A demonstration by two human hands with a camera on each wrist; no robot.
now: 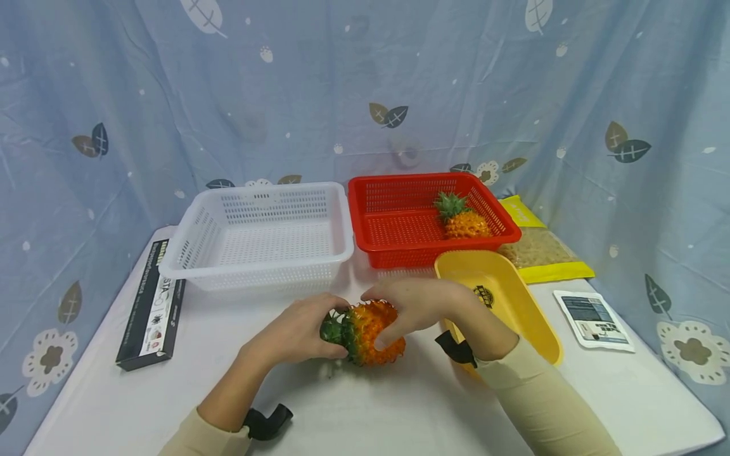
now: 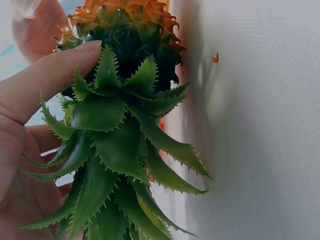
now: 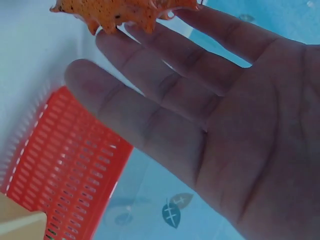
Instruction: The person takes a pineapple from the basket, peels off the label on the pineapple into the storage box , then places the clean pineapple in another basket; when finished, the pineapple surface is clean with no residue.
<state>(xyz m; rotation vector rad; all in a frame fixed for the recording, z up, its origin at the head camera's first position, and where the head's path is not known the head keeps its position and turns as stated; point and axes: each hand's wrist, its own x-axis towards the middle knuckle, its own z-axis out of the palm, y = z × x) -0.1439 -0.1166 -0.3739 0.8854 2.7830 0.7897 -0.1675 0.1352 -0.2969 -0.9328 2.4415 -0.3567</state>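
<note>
A small pineapple [image 1: 369,328] with an orange body and green crown lies sideways over the white table, between both hands. My left hand [image 1: 299,332] grips it from the crown side; in the left wrist view the thumb [image 2: 60,70] presses its dark green lower body, above the spiny crown leaves [image 2: 112,145]. Around the orange end is my right hand [image 1: 419,307], thumb in front and fingers behind. Seen from the right wrist, those fingers [image 3: 165,90] are nearly straight, some tips at the pineapple's spiky edge [image 3: 115,10]. The right thumb is out of that view.
Behind stand a white basket [image 1: 259,269] and a red basket [image 1: 393,244] holding another pineapple [image 1: 464,221]. At right are a yellow tray [image 1: 530,316], a yellow-edged bag [image 1: 538,247] and a white packet [image 1: 593,320]. A black box [image 1: 151,304] lies left.
</note>
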